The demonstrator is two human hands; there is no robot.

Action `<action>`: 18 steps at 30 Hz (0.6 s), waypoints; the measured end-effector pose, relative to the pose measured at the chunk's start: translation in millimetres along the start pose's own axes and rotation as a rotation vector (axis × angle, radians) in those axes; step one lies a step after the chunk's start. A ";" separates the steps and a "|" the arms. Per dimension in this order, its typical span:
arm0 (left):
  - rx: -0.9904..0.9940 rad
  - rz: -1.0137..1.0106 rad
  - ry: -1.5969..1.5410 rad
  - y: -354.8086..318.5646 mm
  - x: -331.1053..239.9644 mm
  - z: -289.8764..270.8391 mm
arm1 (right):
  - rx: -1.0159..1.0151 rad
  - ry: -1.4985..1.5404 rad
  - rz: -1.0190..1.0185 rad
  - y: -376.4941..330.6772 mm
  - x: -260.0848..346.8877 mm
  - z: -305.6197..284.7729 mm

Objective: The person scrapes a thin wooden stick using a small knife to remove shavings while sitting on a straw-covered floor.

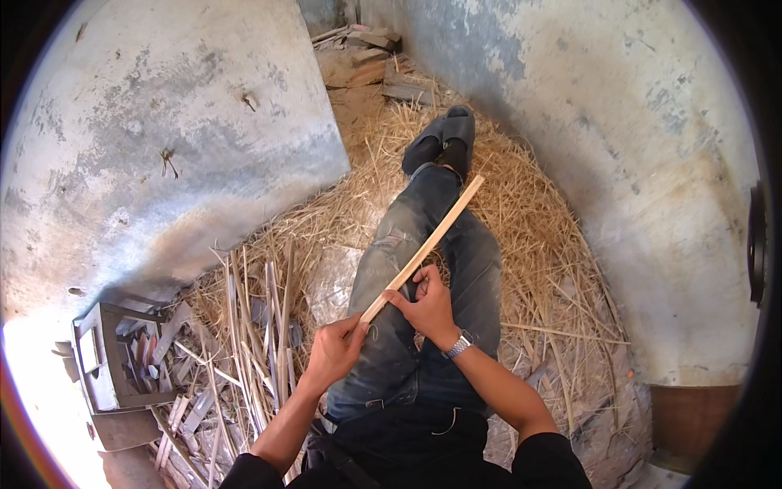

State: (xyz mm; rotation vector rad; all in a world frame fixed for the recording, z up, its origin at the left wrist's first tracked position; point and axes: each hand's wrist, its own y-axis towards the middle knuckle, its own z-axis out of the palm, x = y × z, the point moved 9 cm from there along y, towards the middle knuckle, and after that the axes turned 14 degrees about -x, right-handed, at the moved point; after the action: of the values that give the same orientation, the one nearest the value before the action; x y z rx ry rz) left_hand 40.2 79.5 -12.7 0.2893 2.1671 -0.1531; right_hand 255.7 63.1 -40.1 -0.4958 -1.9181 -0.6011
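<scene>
A long, pale wooden strip [440,231] slants over my outstretched legs, its far end up near my shins. My left hand [336,346] pinches the near end between thumb and fingers. Farther along, my right hand [428,306] is closed against the strip's right side, with the thumb pressed on it and the other fingers curled. Whether those curled fingers hold anything else is hidden. Thin shavings or fibres lie on my dark jeans [391,359] and black top [407,432].
Loose straw-like shavings [521,212] cover the floor around my legs. Several long strips [273,326] lie at my left, beside a grey box-like frame [106,359] with scraps inside. Worn plaster walls [652,163] flank me. Wood blocks [375,41] are piled at the far end.
</scene>
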 end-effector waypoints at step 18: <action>-0.753 0.476 -0.836 51.7 -115.8 -98.3 | 0.238 0.618 0.180 -5.5 103.3 -14.1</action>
State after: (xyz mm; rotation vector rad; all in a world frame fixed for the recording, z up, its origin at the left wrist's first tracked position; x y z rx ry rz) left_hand 40.3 133.3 138.5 0.2303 1.1614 0.6841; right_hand 221.8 57.8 58.5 -0.2802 -1.3161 -0.3463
